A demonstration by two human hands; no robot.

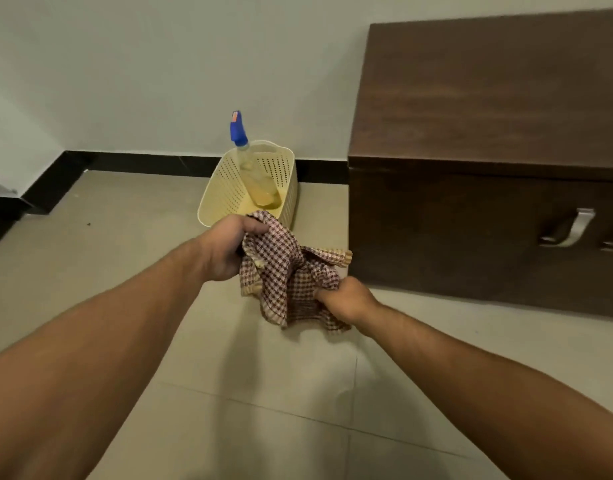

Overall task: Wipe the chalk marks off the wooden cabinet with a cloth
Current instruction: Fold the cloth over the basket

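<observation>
- Head view, nearest first: two bare forearms reach forward and down over the tiled floor.
- The left hand has its fingers curled round the upper end of the checked cloth. The right hand pinches the lower edge, so the cloth hangs bunched between them above the floor.
- The wooden cabinet stands ahead and to the right of both hands, apart from the cloth. Its long side runs off the right edge of the frame.
- The right hand is the nearer one to it, so I judge the wipe would start with a reach rightward and up to the top panel.
- I cannot make out clear chalk marks on the dark wood, only faint paler patches on the top.
- A metal handle shows on the cabinet front.
- Beyond the hands, a cream perforated basket sits on the floor against the wall, left of the cabinet, with a blue-capped spray bottle leaning in it.
- A pale wall with black skirting closes the room.
</observation>
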